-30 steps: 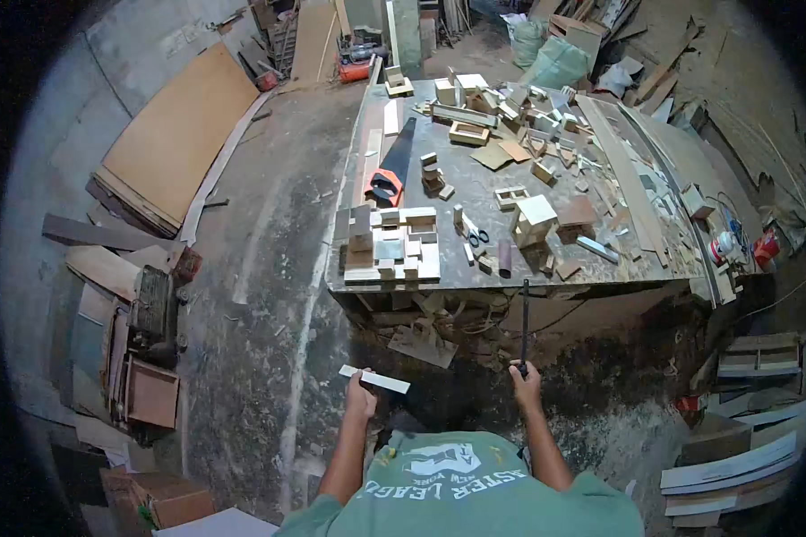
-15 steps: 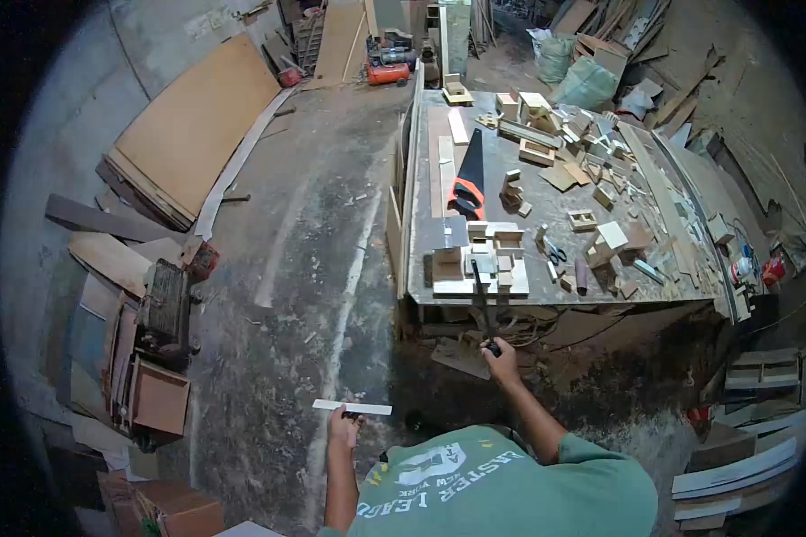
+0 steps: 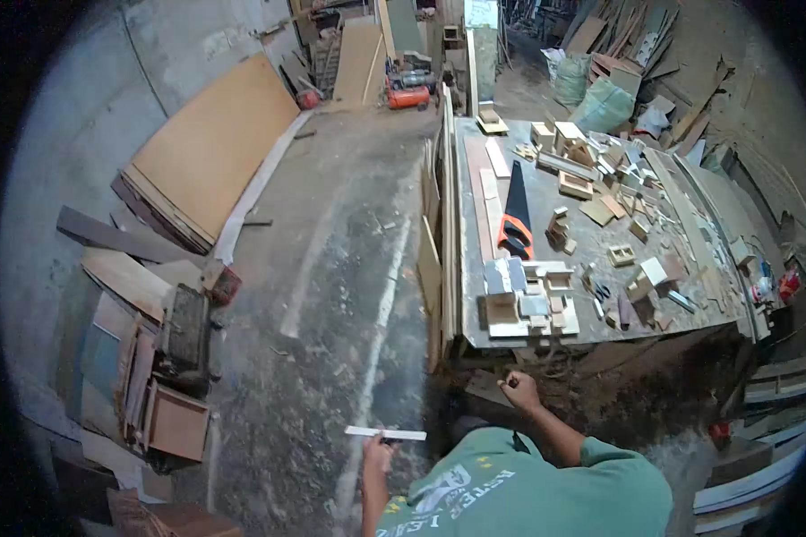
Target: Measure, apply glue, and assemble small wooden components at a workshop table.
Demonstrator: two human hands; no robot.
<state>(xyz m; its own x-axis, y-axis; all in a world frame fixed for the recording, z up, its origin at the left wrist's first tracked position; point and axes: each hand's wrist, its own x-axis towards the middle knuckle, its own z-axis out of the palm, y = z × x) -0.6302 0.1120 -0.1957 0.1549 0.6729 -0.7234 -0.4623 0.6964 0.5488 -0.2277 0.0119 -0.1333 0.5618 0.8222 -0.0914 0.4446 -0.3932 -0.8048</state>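
Observation:
My left hand (image 3: 379,455) is closed on a thin white strip (image 3: 358,431), held level over the floor. A small dark thing shows by its fingers, too small to name. My right hand (image 3: 521,391) makes a fist near the table's front edge. A dark handle end shows in it; the long dark blade-like tool seen earlier is otherwise hard to make out now. Nearest on the table are small wooden box pieces (image 3: 560,279) on a pale board. Beyond them lies a handsaw (image 3: 517,210) with an orange and black handle.
The worktable (image 3: 546,206) carries several wooden offcuts, scissors (image 3: 602,292) and long strips. Plywood sheets (image 3: 210,152) lean on the left wall, with a wooden drawer (image 3: 177,425) nearer. An orange compressor (image 3: 409,97) stands at the back. Stacked boards (image 3: 752,474) lie at the lower right.
The view has shifted, so the table sits farther right and lower. My right hand has drawn back from the table edge, and its dark blade no longer points over the box pieces.

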